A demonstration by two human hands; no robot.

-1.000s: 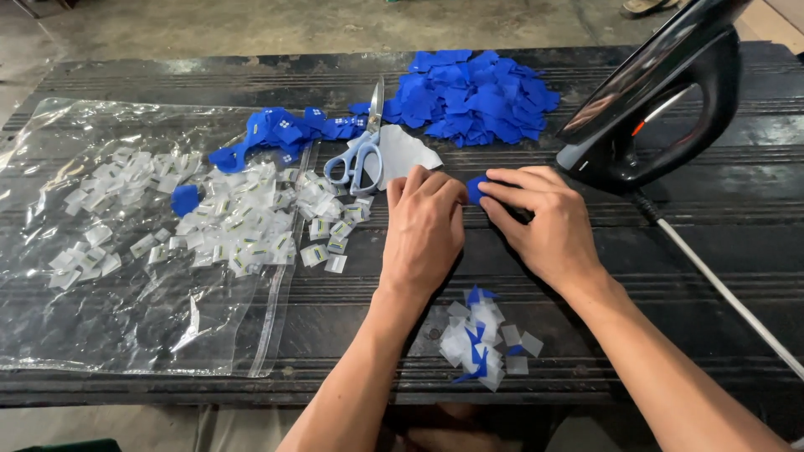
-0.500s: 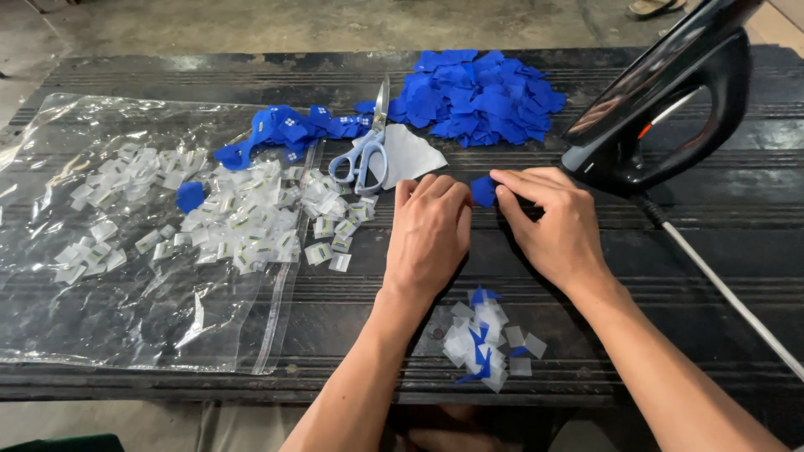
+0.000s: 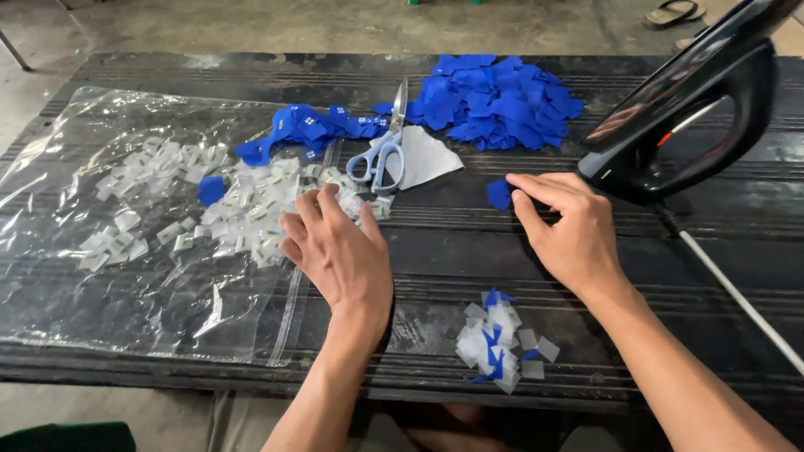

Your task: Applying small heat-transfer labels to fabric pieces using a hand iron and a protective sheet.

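Observation:
My left hand [image 3: 339,247] lies flat with fingers spread, its fingertips at the edge of a scatter of small white tags [image 3: 243,213] on a clear plastic bag [image 3: 109,285]. It holds nothing. My right hand [image 3: 569,230] rests on the dark table with its index finger and thumb pressing on a small blue fabric piece [image 3: 500,194]. A big pile of blue fabric pieces [image 3: 494,102] lies at the back. Scissors with pale blue handles [image 3: 383,151] lie between the piles, beside a white sheet [image 3: 427,157].
A black clothes iron [image 3: 687,109] stands upright at the right, its white cord [image 3: 737,293] running toward the near right edge. A small heap of white and blue pieces [image 3: 498,339] sits near the front edge. A strip of blue pieces [image 3: 306,130] lies left of the scissors.
My left hand has moved left, away from the blue piece, onto the white tags. My right hand stays on the blue piece.

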